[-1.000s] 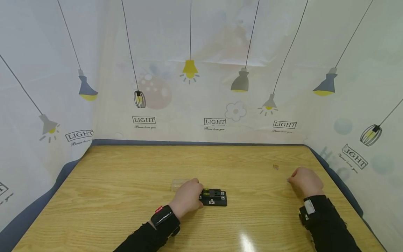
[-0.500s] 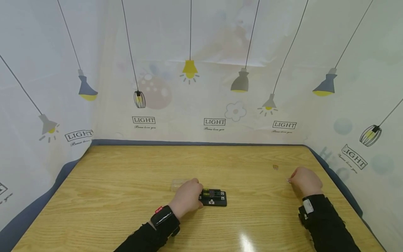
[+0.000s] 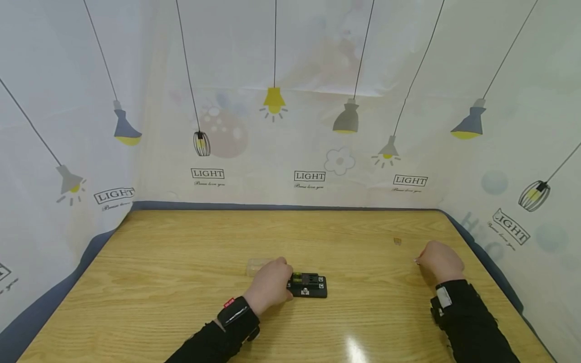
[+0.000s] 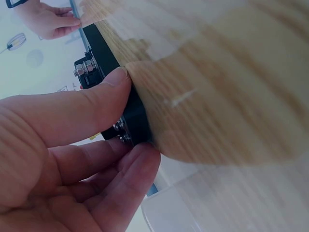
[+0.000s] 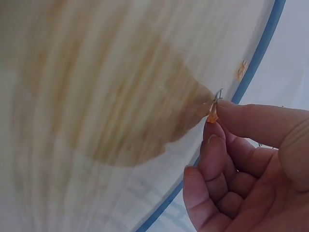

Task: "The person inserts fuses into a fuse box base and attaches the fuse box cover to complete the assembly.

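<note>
A small black block with metal screw terminals (image 3: pixel 310 285) sits mid-table. My left hand (image 3: pixel 270 283) grips its left end; in the left wrist view the thumb lies along the black base (image 4: pixel 99 46), with curled fingers at the opposite edge. My right hand (image 3: pixel 441 262) is low over the table at the right. Its thumb and index finger pinch a tiny orange piece with thin metal prongs (image 5: pixel 213 114), seen best in the right wrist view. Another small orange piece (image 3: pixel 397 241) lies on the table just beyond that hand.
A clear plastic box (image 3: pixel 256 266) lies behind my left hand, partly hidden by it. The wooden table (image 3: pixel 181 242) ends at a blue-grey edge strip (image 3: pixel 281 205) under a lamp-printed backdrop (image 3: pixel 272 146) on three sides.
</note>
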Tool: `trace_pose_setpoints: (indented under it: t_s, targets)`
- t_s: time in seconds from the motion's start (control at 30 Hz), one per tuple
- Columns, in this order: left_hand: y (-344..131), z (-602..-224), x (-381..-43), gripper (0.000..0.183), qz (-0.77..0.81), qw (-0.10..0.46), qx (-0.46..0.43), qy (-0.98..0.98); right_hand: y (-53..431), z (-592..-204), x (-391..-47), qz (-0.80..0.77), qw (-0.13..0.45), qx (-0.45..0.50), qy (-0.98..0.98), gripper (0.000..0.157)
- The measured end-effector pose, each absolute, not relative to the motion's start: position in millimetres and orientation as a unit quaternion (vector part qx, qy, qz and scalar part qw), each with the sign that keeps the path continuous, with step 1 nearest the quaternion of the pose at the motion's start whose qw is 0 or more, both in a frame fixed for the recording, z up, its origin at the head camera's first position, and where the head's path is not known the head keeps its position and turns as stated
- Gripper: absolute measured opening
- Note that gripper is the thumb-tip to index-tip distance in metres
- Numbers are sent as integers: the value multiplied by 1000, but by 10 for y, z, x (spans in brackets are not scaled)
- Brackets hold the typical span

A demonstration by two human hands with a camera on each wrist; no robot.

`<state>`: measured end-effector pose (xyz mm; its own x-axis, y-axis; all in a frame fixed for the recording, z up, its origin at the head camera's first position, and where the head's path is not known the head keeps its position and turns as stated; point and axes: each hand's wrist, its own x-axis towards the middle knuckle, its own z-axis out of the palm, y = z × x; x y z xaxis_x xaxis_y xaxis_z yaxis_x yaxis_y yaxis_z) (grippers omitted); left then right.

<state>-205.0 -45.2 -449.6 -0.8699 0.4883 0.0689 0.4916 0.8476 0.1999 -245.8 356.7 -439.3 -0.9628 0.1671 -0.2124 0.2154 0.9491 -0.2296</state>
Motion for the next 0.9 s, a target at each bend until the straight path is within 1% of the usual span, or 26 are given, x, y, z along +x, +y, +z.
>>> trace_pose_setpoints:
  t_s: [0.53, 0.67, 0.77, 0.9]
  targets:
    - [-452, -4477, -2039, 35, -110, 7, -255, -961, 3509, -4336, -2437, -122, 103, 93, 983, 20]
    - [-453, -4487, -2045, 34, -111, 6, -256, -960, 3509, -4338, -2436, -126, 102, 95, 982, 23]
    - [-454, -4490, -2046, 35, -110, 7, -257, -960, 3495, -4342, -2422, -125, 94, 86, 984, 27]
    - [-454, -4488, -2046, 34, -110, 6, -258, -960, 3441, -4329, -2378, -138, 75, 67, 985, 22]
